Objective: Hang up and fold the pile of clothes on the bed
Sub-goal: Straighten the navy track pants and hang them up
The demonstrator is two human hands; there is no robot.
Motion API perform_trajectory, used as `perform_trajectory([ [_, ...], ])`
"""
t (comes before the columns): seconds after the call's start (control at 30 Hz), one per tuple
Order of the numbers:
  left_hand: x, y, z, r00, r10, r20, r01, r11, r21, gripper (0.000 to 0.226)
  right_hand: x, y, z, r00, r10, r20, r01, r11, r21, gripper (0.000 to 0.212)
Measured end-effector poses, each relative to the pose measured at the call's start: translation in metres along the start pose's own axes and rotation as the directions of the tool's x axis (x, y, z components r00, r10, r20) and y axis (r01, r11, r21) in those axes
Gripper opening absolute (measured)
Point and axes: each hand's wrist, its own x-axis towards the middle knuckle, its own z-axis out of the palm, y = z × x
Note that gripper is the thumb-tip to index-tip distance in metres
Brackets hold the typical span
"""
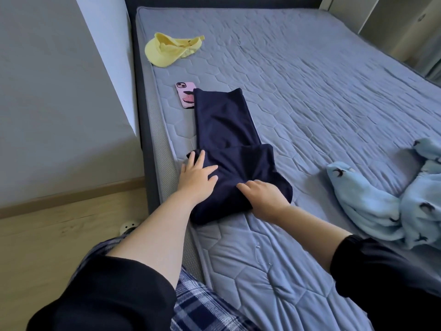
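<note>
At the near left edge of the mattress (310,80), the right hand (265,195) has its fingers curled into the near end of the navy garment (226,120) and grips the bunched fabric there. Just beside it, the left hand (196,177) lies flat on the same garment with fingers straight and spread, pressing down the left side of the fold. The garment is a long narrow strip. It runs away from the person, and its near part is doubled over. A thin white line shows along its right edge. At its far left corner a pink phone (185,94) lies touching the cloth. Farther up the mattress lies a yellow visor cap (167,50). Well apart to the right lies a crumpled light blue garment (372,204) with small dark prints.
</note>
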Motion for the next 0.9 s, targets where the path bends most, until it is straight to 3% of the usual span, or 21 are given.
perform_trajectory([
  [0.13, -0.001, -0.001, -0.012, 0.982, -0.021, 0.19, 0.031, 0.998, -0.051, 0.035, 0.002, 0.009, -0.042, 0.997, -0.011, 0.071, -0.002, 0.985, 0.172, 0.041],
  [0.23, -0.005, 0.005, -0.029, 0.953, 0.032, 0.3, 0.023, 0.984, -0.179, 0.035, -0.01, 0.017, -0.069, 0.962, -0.025, 0.272, -0.094, 0.905, 0.414, 0.028],
  [0.3, -0.013, 0.014, -0.034, 0.878, 0.014, 0.479, 0.158, 0.936, -0.316, 0.031, -0.017, 0.027, -0.085, 0.897, -0.059, 0.437, -0.213, 0.81, 0.547, 0.02],
  [0.4, -0.034, 0.022, -0.031, 0.659, 0.057, 0.75, 0.426, 0.793, -0.435, 0.004, -0.024, 0.042, -0.097, 0.779, -0.178, 0.601, -0.355, 0.664, 0.657, 0.021],
  [0.5, -0.049, 0.023, -0.034, 0.575, 0.002, 0.818, 0.612, 0.662, -0.432, 0.024, -0.019, 0.051, -0.098, 0.776, -0.199, 0.598, -0.387, 0.597, 0.702, 0.03],
  [0.57, -0.049, 0.021, -0.034, 0.594, -0.075, 0.801, 0.639, 0.648, -0.414, 0.036, -0.009, 0.056, -0.102, 0.823, -0.147, 0.548, -0.339, 0.647, 0.682, 0.036],
  [0.63, -0.045, 0.021, -0.033, 0.649, -0.153, 0.745, 0.663, 0.594, -0.455, 0.03, 0.004, 0.06, -0.11, 0.87, -0.099, 0.484, -0.275, 0.715, 0.642, 0.035],
  [0.7, -0.033, 0.017, -0.025, 0.753, -0.205, 0.625, 0.648, 0.392, -0.652, 0.017, 0.021, 0.06, -0.119, 0.912, -0.056, 0.406, -0.224, 0.762, 0.607, 0.022],
  [0.77, -0.023, 0.013, -0.023, 0.822, -0.22, 0.525, 0.554, 0.097, -0.827, 0.032, 0.043, 0.061, -0.123, 0.947, -0.011, 0.322, -0.176, 0.82, 0.544, 0.01],
  [0.83, -0.014, 0.007, -0.023, 0.851, -0.19, 0.49, 0.456, -0.196, -0.868, 0.053, 0.069, 0.064, -0.121, 0.966, 0.041, 0.257, -0.161, 0.87, 0.466, 0.006],
  [0.87, -0.009, 0.003, -0.022, 0.868, -0.157, 0.471, 0.422, -0.268, -0.866, 0.065, 0.081, 0.066, -0.118, 0.971, 0.081, 0.225, -0.175, 0.882, 0.438, 0.009],
  [0.9, -0.005, -0.001, -0.02, 0.89, -0.116, 0.442, 0.399, -0.273, -0.875, 0.074, 0.092, 0.068, -0.113, 0.973, 0.138, 0.186, -0.206, 0.883, 0.422, 0.016],
])
